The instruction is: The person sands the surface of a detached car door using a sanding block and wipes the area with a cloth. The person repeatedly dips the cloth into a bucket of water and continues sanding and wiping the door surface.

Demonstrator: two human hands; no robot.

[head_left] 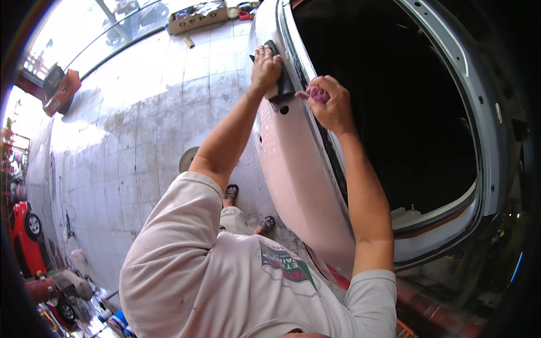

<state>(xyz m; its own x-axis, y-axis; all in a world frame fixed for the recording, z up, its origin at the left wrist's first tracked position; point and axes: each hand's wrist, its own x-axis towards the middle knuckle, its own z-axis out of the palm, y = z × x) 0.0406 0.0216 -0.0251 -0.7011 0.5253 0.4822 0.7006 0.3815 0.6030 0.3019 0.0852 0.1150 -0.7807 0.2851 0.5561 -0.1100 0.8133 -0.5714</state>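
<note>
My left hand [266, 69] presses on a dark block that looks like a sanding block [286, 85], its fingers along the upper side. The block rests against a car body panel [287, 163], pale pink and white, with wet drops on its surface. A small round hole [284, 110] in the panel lies just below the block. My right hand [333, 107] is closed around a crumpled purple-pink cloth [318, 94], held by the edge of the car's large dark window opening [389, 101]. Part of the block is hidden under my left hand.
An open cardboard box [198, 21] full of items stands on the tiled floor [141, 129] at the far side. A round object [187, 160] lies near my left elbow. Further left are an orange-brown box [63, 93] and a red car [27, 242].
</note>
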